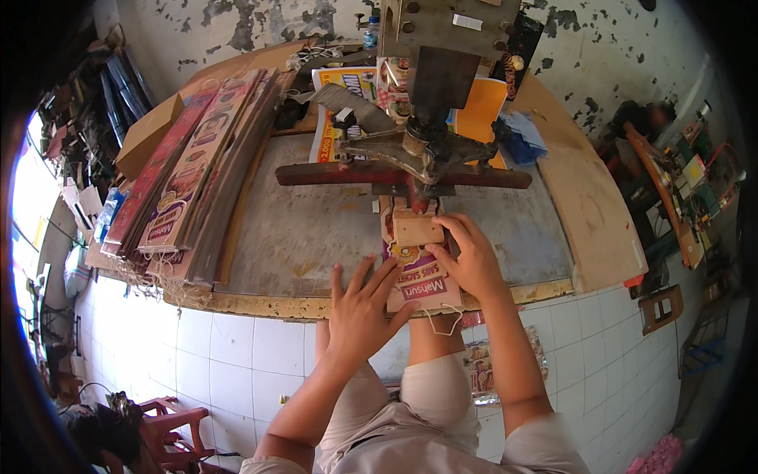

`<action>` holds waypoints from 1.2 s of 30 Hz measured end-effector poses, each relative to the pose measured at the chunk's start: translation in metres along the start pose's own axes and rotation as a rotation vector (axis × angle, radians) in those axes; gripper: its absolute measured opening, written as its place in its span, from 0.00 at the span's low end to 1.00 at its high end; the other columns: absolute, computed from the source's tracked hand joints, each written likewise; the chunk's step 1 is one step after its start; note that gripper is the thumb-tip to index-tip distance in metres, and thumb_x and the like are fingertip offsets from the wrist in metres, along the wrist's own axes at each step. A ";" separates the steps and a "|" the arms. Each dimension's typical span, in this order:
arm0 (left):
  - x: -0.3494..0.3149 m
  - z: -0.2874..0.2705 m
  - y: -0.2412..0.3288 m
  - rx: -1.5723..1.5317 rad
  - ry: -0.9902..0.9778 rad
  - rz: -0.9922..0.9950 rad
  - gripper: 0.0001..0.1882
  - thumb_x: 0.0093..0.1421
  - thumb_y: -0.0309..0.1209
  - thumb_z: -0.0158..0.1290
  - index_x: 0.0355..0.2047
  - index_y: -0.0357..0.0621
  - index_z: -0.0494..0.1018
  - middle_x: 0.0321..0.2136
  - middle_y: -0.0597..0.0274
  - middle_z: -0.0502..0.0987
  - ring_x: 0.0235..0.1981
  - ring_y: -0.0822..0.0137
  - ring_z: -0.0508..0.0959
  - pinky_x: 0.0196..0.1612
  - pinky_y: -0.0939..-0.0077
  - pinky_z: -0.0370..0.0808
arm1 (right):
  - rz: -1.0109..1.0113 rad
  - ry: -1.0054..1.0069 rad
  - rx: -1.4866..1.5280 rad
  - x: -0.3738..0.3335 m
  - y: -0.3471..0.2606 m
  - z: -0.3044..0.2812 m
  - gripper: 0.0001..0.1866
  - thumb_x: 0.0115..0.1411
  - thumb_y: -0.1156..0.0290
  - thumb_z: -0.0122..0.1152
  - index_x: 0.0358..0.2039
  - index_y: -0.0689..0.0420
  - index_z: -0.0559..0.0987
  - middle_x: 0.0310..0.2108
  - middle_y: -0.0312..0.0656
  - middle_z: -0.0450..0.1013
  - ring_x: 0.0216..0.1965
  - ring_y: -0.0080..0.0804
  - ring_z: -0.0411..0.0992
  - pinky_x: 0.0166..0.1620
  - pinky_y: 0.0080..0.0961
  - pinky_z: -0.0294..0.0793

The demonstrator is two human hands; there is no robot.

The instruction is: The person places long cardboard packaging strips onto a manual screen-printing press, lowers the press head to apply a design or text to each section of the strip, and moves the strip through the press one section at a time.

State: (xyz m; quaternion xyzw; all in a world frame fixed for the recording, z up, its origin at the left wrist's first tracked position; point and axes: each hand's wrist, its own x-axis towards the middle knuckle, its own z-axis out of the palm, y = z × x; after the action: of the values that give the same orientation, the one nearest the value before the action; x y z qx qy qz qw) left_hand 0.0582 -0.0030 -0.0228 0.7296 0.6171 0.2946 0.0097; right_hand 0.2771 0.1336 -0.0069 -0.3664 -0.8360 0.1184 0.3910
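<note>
A printed cardboard strip [426, 294] with a loop of white string at its near end lies on the grey metal table of a press. My left hand [362, 304] rests on the strip's left edge, fingers spread and nothing gripped. On the strip, under the press head, sits a small wooden block [418, 231]. My right hand [472, 257] closes on the block's right end, thumb at its near corner and index finger at its far side. The press head [422, 170], with a dark red crossbar, stands just beyond the block. The strip's far end is hidden beneath it.
A tall stack of printed cardboard strips [201, 150] with dangling strings lies at the left. Colourful printed sheets [347, 83] and a blue plastic bag [523, 136] are behind the press. A red stool [170, 430] stands lower left. Another person [643, 122] is at the far right.
</note>
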 end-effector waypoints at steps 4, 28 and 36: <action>-0.003 0.003 -0.003 0.007 0.008 0.011 0.36 0.68 0.56 0.66 0.68 0.47 0.81 0.72 0.67 0.79 0.76 0.52 0.71 0.80 0.28 0.54 | -0.014 -0.016 0.043 0.001 -0.004 -0.001 0.27 0.63 0.70 0.80 0.60 0.59 0.81 0.59 0.48 0.79 0.55 0.54 0.81 0.56 0.46 0.82; -0.099 0.109 -0.083 0.217 0.551 0.085 0.33 0.66 0.48 0.66 0.69 0.55 0.76 0.77 0.59 0.72 0.83 0.45 0.59 0.85 0.36 0.37 | 0.391 0.437 -0.211 -0.141 0.078 -0.129 0.21 0.68 0.72 0.77 0.60 0.58 0.83 0.61 0.47 0.80 0.62 0.49 0.79 0.65 0.42 0.77; -0.106 0.111 -0.084 0.237 0.526 0.067 0.33 0.67 0.49 0.65 0.69 0.53 0.74 0.76 0.52 0.72 0.82 0.39 0.58 0.85 0.31 0.37 | 0.115 0.513 -0.459 -0.143 0.044 -0.048 0.21 0.83 0.56 0.55 0.65 0.55 0.82 0.71 0.49 0.74 0.80 0.59 0.59 0.78 0.65 0.52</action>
State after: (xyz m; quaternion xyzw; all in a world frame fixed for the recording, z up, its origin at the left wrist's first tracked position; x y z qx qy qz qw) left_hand 0.0253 -0.0401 -0.1902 0.6442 0.6041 0.3997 -0.2455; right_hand 0.3966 0.0592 -0.0771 -0.5091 -0.6932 -0.1469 0.4886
